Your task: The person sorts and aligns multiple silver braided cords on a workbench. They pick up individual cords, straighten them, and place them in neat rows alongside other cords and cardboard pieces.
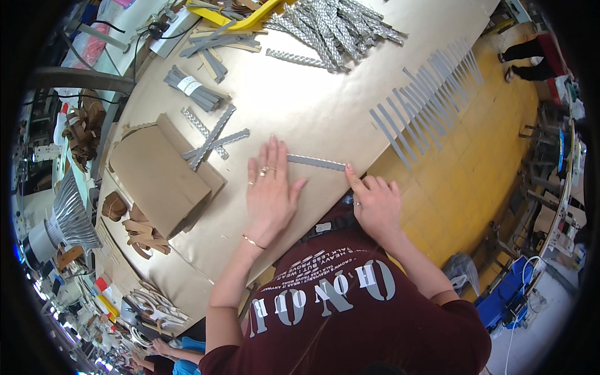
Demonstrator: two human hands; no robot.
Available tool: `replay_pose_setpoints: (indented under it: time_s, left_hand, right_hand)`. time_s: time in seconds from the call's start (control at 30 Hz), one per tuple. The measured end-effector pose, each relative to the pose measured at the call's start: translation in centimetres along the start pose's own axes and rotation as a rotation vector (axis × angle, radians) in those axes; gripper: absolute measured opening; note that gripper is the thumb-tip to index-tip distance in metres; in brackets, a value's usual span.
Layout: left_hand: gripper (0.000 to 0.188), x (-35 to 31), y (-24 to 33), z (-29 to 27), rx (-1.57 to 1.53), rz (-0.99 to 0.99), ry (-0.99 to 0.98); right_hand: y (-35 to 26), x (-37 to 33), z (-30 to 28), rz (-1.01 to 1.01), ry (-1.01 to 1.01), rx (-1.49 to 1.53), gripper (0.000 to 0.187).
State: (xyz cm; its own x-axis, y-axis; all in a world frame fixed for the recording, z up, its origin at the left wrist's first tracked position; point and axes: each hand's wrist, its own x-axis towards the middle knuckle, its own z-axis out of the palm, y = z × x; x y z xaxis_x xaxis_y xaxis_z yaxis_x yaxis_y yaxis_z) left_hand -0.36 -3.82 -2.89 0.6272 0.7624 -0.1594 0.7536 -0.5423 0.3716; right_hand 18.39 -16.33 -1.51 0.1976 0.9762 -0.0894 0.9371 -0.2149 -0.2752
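Note:
A narrow grey strip with a silvery braided edge lies across the near part of the table. My left hand is open and flat on the table, its fingers together over the strip's left end, which they hide. My right hand touches the strip's right end with a stretched index finger, close to the table edge. Its other fingers are loosely bent, and its thumb is hidden. Left of the strip, a few grey strips and silvery braided pieces lie crossed.
A cardboard box stands at the left beside brown strips. Farther back lie a banded grey bundle, a pile of silvery braids and a yellow tray. Many grey strips overhang the right table edge.

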Motion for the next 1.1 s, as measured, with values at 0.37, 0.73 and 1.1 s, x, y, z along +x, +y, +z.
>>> replay_pose_setpoints:
  time_s: [0.37,0.73,1.1]
  left_hand:
    - [0.048,0.1,3.4,2.3,-0.045,0.190,0.111]
    - [0.018,2.0,-6.2,-5.7,0.039,-0.122,0.438]
    - [0.022,16.3,-1.4,-3.3,-0.004,0.216,0.557]
  right_hand:
    - [1.2,1.6,-1.8,0.059,0.068,0.421,0.040]
    - [5.7,5.7,-4.0,0.373,0.146,0.118,0.021]
    - [4.8,6.3,-5.3,0.540,0.052,0.127,0.026]
